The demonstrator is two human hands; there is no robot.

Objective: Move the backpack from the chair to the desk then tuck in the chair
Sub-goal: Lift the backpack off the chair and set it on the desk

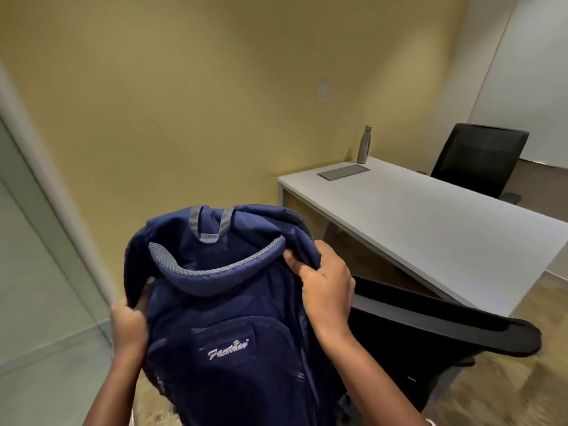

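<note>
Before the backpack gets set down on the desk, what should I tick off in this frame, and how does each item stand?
1. Both hands on the backpack: ok. The left hand grips its left edge, the right hand its upper right edge.
2. Backpack lifted, in front of the person: ok.
3. Free landing spot on the desk: ok, the near half is bare.
4. Desk items out of the way: ok. The metal bottle and the flat grey pad sit at the far end.
5. Backpack zips closed: cannot tell.
6. Near chair free to tuck in: cannot tell, its seat and base are hidden.
</note>
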